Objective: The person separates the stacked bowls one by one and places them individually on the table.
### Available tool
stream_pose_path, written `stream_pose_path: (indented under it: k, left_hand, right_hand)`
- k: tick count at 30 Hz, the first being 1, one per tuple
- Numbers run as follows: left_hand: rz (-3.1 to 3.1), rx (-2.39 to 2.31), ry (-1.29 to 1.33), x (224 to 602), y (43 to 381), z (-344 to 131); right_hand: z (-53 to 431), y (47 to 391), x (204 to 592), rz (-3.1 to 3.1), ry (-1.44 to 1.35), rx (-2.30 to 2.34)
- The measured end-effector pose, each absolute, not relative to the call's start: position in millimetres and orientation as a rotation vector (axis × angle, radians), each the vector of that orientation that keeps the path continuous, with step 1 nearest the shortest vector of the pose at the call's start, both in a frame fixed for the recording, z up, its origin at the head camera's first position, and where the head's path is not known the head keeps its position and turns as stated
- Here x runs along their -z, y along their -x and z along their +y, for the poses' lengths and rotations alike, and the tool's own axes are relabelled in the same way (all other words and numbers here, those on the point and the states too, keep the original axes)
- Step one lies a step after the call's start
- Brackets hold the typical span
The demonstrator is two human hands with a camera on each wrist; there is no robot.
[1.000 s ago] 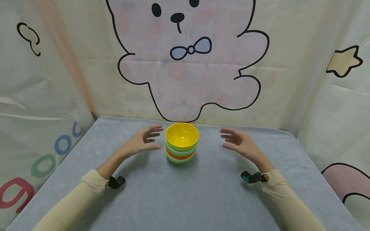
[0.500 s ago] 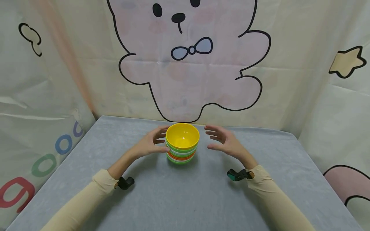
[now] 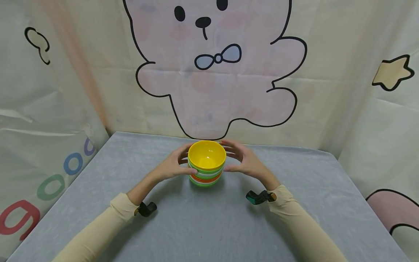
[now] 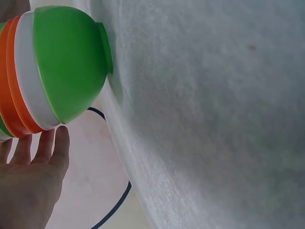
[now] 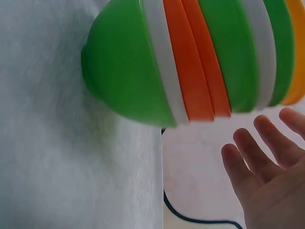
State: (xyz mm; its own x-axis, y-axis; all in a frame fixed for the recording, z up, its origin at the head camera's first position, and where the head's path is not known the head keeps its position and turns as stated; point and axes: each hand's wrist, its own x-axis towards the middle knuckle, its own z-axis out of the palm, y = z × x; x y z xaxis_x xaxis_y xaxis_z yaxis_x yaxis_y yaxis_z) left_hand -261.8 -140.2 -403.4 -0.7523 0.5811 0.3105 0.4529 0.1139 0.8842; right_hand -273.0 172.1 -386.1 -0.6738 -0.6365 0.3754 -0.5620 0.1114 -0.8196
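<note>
A nested stack of several bowls stands upright on the grey-covered table. Its top is a yellow bowl; white, green and orange bands show below, down to a green bottom bowl. My left hand is at the stack's left side, thumb across the front and fingers partly hidden behind; in the left wrist view its fingertips meet the bowls' rims. On the other side my right hand is spread close to the stack. The right wrist view shows a narrow gap between its fingertips and the bowls' orange rims.
Behind the table hangs a cloth backdrop with a printed bear. More printed cloth closes off the left side, and another panel stands on the right. Each wrist carries a small dark camera.
Both hands have moved inward toward the bowl stack, the right one covering more distance. The left thumb now overlaps the stack's front. The bowls have stayed in place.
</note>
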Motion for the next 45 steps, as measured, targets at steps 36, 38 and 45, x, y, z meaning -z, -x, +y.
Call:
stream_pose_path:
  k: [36, 38, 45]
  left_hand:
    - [2.219, -1.756, -1.051, 406.5, 262.8, -140.9]
    - [2.222, -1.753, -1.046, 406.4, 262.9, -140.9]
    - [2.195, -1.766, -1.063, 407.3, 264.0, -139.7]
  right_hand:
    - [135.3, 281.5, 381.4, 2.271, 1.283, 1.646]
    - [135.6, 281.5, 380.4, 2.27, 1.288, 1.652]
    - [140.5, 283.8, 375.2, 2.243, 1.316, 1.706]
